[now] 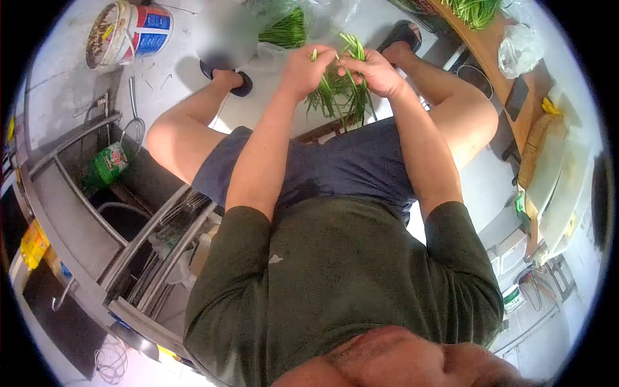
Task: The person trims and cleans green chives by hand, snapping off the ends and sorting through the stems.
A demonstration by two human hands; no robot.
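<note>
My left hand (309, 69) is closed around several long, thin green vegetable stalks (320, 97), whose leafy lower ends hang below it. Close beside it, my right hand (376, 72) grips another bunch of green stalks (358, 103). Their pale tips stick up above the fingers, and the rest droops between my knees. The thumbs and forefingers of both hands pinch near each other around a stalk end; exactly what lies between the fingertips is too small to make out. Beyond the hands, a larger pile of the same green stalks (285, 30) lies on the floor by clear plastic.
A white bucket (122, 39) with scraps inside stands at the upper left. A metal rack (84, 206) holding a green bottle (111, 161) runs along my left. To the right, a wooden table (496, 64) bears more greens (476, 9), a plastic bag (520, 50) and a dark phone-like slab (516, 98).
</note>
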